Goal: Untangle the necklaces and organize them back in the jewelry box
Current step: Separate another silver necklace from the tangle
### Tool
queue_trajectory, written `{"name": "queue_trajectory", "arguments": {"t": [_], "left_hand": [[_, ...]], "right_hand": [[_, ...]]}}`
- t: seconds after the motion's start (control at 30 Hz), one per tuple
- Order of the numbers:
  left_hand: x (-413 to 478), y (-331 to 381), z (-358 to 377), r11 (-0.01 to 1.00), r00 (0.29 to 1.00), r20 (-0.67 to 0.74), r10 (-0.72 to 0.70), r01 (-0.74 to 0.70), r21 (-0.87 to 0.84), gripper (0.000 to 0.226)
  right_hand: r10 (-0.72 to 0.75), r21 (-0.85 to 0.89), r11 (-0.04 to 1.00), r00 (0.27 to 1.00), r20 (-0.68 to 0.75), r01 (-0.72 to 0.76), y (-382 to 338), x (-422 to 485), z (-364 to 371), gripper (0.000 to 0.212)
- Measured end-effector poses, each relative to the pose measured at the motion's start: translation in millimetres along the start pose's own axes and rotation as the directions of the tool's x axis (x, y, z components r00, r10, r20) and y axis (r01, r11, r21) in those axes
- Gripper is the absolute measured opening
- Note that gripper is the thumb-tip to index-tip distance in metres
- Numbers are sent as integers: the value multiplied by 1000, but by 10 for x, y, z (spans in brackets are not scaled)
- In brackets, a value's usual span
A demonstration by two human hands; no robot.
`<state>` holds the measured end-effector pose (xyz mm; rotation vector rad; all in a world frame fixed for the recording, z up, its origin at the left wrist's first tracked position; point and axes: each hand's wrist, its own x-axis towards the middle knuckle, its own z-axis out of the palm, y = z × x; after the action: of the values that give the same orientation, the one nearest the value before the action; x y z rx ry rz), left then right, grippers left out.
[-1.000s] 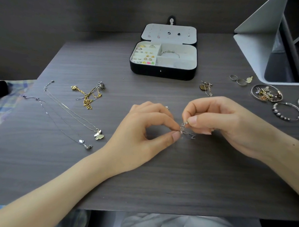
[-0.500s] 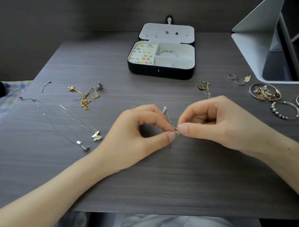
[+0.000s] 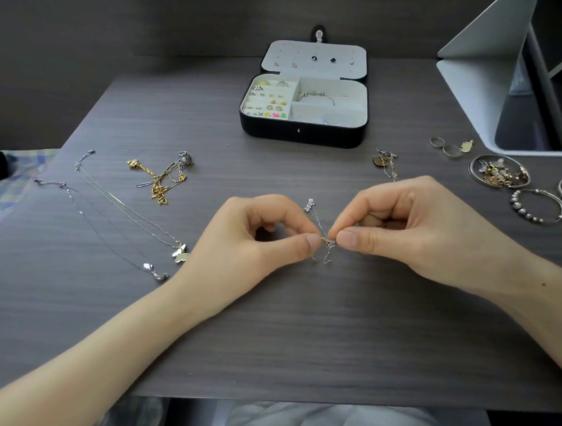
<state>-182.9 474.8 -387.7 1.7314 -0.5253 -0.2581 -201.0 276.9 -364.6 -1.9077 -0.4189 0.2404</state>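
Head view: two hands pinch a knotted silver chain.
The left hand and the right hand each grasp the knot between thumb and forefinger, at the middle of the table. The open jewelry box stands behind, well apart; a gold necklace tangle lies at left.

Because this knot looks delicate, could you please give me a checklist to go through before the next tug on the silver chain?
1. Grip on the knot: left hand and right hand both pinch the tangled silver chain: ok.
2. Its clasp end free above the hands: ok.
3. Knot loosened: cannot tell, too small.
4. The jewelry box open: ok.
5. The gold chain tangle sorted: not ok, bunched on the table.
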Motion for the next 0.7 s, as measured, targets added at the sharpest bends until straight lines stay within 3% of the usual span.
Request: {"name": "queue_trajectory", "arguments": {"t": [0.3, 0.57, 0.7], "left_hand": [[-7, 37, 27, 966, 995, 73, -70, 86, -243, 5], [-11, 29, 19, 970, 997, 44, -70, 78, -230, 10], [-15, 23, 40, 982, 999, 27, -46, 50, -183, 9]], "right_hand": [[124, 335, 936, 992, -22, -109, 33, 13, 29, 9], [114, 64, 992, 993, -43, -111, 42, 9, -55, 15], [80, -97, 992, 997, -13, -81, 42, 1, -84, 2]]}}
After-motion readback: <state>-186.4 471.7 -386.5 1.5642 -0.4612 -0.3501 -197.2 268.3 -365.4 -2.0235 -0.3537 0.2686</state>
